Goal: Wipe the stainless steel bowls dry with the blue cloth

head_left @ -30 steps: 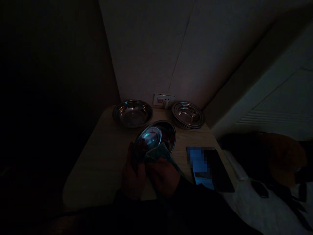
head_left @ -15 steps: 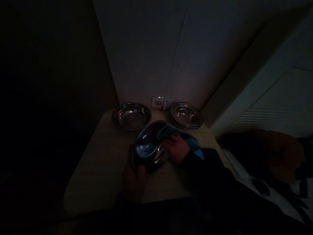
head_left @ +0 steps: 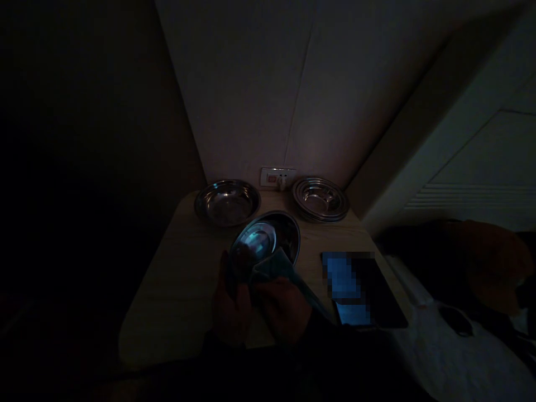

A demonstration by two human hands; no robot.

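My left hand (head_left: 231,304) clenched on the tilted steel bowl (head_left: 268,240) rim, my right hand (head_left: 282,307) gripping the cloth (head_left: 274,267) against it, wrists low, close together.

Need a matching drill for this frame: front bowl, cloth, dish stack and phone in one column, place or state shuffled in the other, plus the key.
Things:
1. front bowl
2. cloth
3. dish stack
4. phone

Places or states:
A. lying flat at the right of the table, screen lit
B. at the table's back right
C. tilted up, gripped at its near rim by the left hand
D. bunched in the right hand, against the front bowl's near rim

Pairs: 1-C, 2-D, 3-B, 4-A
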